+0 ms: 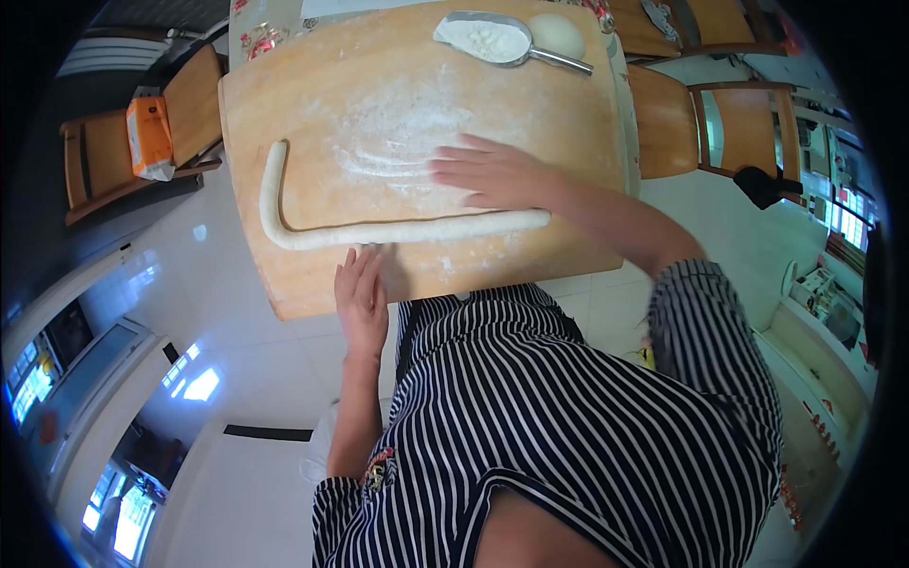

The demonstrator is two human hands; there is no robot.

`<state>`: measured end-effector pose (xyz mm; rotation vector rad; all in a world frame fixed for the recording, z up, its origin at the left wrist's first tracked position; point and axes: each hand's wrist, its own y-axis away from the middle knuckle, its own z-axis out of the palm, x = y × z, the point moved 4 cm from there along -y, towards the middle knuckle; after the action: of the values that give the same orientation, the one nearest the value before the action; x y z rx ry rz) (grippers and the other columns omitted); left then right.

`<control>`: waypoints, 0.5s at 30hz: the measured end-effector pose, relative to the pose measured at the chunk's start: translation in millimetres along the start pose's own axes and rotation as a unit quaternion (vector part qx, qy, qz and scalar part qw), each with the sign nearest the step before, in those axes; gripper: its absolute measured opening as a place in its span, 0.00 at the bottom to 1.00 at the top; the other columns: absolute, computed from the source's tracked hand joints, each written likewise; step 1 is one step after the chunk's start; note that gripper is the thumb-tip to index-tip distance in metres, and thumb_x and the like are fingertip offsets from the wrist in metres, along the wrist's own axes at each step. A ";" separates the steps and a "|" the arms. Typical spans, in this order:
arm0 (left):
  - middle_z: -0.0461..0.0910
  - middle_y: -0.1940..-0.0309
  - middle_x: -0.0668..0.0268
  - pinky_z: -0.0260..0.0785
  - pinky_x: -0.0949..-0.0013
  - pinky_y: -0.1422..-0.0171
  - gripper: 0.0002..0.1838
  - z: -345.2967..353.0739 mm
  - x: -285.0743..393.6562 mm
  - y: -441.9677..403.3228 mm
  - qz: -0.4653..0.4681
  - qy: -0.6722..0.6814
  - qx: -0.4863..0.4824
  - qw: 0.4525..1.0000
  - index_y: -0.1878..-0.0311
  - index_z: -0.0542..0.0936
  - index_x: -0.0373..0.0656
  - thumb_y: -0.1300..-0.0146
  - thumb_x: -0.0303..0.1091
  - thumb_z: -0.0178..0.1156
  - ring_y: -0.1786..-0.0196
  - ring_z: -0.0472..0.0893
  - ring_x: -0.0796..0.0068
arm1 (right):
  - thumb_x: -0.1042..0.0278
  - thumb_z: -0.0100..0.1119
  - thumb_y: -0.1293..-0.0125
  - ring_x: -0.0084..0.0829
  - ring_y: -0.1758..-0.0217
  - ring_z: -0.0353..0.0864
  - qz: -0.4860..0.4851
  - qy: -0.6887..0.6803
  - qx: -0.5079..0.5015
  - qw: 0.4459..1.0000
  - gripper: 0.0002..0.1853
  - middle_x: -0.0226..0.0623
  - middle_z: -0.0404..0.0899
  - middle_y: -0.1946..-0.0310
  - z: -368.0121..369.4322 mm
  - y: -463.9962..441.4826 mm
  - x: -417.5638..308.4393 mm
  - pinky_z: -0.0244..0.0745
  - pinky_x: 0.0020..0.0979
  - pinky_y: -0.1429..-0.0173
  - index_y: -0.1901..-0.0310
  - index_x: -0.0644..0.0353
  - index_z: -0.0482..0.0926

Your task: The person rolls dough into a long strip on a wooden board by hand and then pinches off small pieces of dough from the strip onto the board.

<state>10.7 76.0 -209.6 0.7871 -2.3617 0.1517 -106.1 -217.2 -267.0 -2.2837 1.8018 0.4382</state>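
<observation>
A long rope of dough [407,230] lies on the floured wooden board [530,114], its left end bent up towards the far side. My right hand [492,175] is stretched flat with fingers apart, over the flour just beyond the rope's right part; whether it presses on the board I cannot tell. At the board's near edge is my left hand [362,284], fingers extended, tips close to the near side of the rope. Neither hand holds anything. White flour [398,123] is smeared across the middle of the board.
At the far right of the board rests a metal scoop [516,43] with flour in it, beside a round pale lump [559,36]. Wooden chairs [748,128] stand on both sides. An orange package [150,137] sits on the left chair.
</observation>
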 end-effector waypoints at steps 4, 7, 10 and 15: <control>0.80 0.33 0.59 0.59 0.44 0.17 0.20 3.5 -12.5 21.4 -0.029 0.008 0.030 0.999 0.37 0.84 0.44 0.32 0.20 0.60 0.23 0.72 0.50 | 0.52 0.61 0.28 0.34 0.13 0.54 0.062 0.010 -0.028 0.998 0.37 0.34 0.61 0.17 -15.5 63.8 35.1 0.44 0.47 0.11 0.20 0.52 0.65; 0.80 0.32 0.59 0.59 0.44 0.17 0.21 2.9 -15.1 30.3 -0.061 0.012 0.038 0.997 0.37 0.83 0.44 0.32 0.20 0.60 0.23 0.72 0.49 | 0.51 0.59 0.26 0.37 0.13 0.53 0.150 0.048 0.069 0.985 0.37 0.38 0.60 0.17 -13.2 33.2 41.8 0.43 0.47 0.11 0.21 0.55 0.64; 0.80 0.32 0.59 0.58 0.45 0.17 0.21 1.0 -2.8 24.0 -0.082 0.012 0.046 0.996 0.37 0.83 0.43 0.32 0.19 0.59 0.23 0.71 0.49 | 0.47 0.51 0.22 0.36 0.12 0.49 0.137 0.022 0.100 0.985 0.35 0.38 0.59 0.17 12.3 -69.4 27.4 0.38 0.46 0.10 0.20 0.55 0.63; 0.79 0.31 0.58 0.60 0.49 0.18 0.21 6.4 8.8 14.5 -0.053 0.008 0.041 0.998 0.35 0.82 0.44 0.29 0.20 0.58 0.22 0.70 0.50 | 0.47 0.45 0.20 0.31 0.11 0.45 -0.012 0.004 0.082 0.997 0.30 0.30 0.59 0.17 40.6 -175.5 -32.6 0.36 0.45 0.10 0.20 0.44 0.65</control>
<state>-6.5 81.5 -208.0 0.9451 -2.3045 0.2101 53.1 -132.3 -298.2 -2.1955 1.7426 0.2664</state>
